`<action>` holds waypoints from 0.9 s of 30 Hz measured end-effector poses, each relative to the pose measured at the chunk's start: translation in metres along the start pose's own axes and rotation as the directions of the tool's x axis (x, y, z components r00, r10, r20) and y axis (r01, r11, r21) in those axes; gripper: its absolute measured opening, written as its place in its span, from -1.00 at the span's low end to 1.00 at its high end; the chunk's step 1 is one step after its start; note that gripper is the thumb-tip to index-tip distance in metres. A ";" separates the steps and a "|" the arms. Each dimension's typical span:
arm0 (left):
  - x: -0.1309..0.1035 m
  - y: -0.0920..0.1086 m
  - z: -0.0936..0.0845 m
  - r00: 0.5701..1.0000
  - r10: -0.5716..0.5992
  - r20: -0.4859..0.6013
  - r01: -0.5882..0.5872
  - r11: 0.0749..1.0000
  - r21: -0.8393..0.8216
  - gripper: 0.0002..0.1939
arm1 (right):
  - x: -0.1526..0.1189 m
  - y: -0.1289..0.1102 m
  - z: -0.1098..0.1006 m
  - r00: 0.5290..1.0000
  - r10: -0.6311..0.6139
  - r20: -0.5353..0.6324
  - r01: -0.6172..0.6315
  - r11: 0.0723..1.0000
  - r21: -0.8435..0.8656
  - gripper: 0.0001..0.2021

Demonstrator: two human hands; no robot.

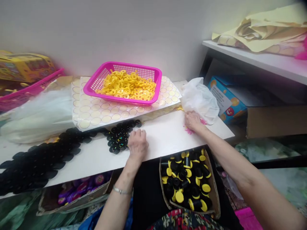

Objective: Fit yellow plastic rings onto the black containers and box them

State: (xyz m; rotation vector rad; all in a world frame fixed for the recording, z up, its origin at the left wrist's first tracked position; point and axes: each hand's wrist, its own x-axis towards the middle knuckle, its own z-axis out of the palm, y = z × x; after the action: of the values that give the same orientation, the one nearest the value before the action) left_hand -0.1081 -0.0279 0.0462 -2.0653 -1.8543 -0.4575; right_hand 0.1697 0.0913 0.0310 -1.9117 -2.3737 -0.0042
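Note:
My left hand rests at the right edge of a cluster of small black cups, some with shiny bits inside. Its fingers are curled, and what they hold, if anything, is hidden. On the white table, my right hand has its fingers bent down over small pink pieces, beside a white plastic bag. Whether it grips any of them cannot be made out. Below the table edge, a cardboard box holds black containers with yellow lids.
A pink basket of yellow pieces stands on sheets of round stickers. Many black cups cover the table's left. A blue box stands right, under a shelf. Purple items lie in a box below left.

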 end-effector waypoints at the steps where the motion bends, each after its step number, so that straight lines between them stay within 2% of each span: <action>1: 0.016 -0.006 0.002 0.999 -0.031 0.044 0.029 0.998 0.050 -0.76 | 0.001 -0.002 -0.001 1.000 -0.017 0.009 0.017 1.000 0.005 -0.77; 4: 0.053 -0.018 0.012 0.983 -0.063 0.173 0.050 0.995 0.083 -0.69 | -0.001 -0.005 -0.008 0.996 -0.089 0.019 0.088 0.995 0.050 -0.80; 6: 0.065 -0.022 0.019 0.971 -0.054 0.231 0.033 0.995 0.093 -0.66 | -0.004 -0.001 -0.012 0.991 -0.133 -0.002 0.132 0.984 0.119 -0.79; 8: 0.069 -0.024 0.026 0.962 -0.037 0.272 0.010 0.995 0.099 -0.66 | -0.009 0.007 -0.013 0.990 -0.129 -0.055 0.137 0.974 0.181 -0.75; 10: 0.070 -0.026 0.030 0.957 -0.037 0.288 0.008 0.995 0.102 -0.67 | -0.017 0.017 -0.010 0.988 -0.076 -0.134 0.109 0.960 0.258 -0.74; 13: 0.069 -0.026 0.032 0.960 -0.047 0.278 0.026 0.997 0.079 -0.70 | -0.036 0.030 -0.001 0.972 0.004 -0.234 0.101 0.896 0.433 -0.79; 15: 0.067 -0.023 0.029 0.964 -0.043 0.263 0.038 0.999 0.023 -0.76 | -0.054 0.032 0.003 0.969 0.022 -0.247 0.109 0.857 0.503 -0.84; 18: 0.062 -0.008 0.024 0.967 -0.024 0.254 0.066 0.985 -0.159 -0.84 | -0.078 0.024 0.005 0.980 0.015 -0.198 0.089 0.858 0.506 -0.88; 22: 0.045 0.027 0.024 0.977 0.005 0.212 0.091 0.892 -0.443 -0.86 | -0.092 0.008 0.006 0.989 0.024 -0.147 0.030 0.933 0.359 -0.87; 24: 0.035 0.043 0.028 0.984 0.019 0.180 0.088 0.818 -0.568 -0.85 | -0.092 0.004 0.008 0.989 0.024 -0.145 0.019 0.957 0.290 -0.84; 27: 0.025 0.058 0.036 0.990 -0.008 0.142 0.112 0.655 -0.747 -0.83 | -0.088 0.003 0.011 0.988 0.022 -0.151 0.018 0.967 0.255 -0.82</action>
State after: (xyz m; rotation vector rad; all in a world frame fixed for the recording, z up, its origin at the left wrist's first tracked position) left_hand -0.0471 0.0044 0.0229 -2.5760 -2.0153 -1.3522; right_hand 0.1900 0.0072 0.0133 -1.7288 -2.1540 0.1436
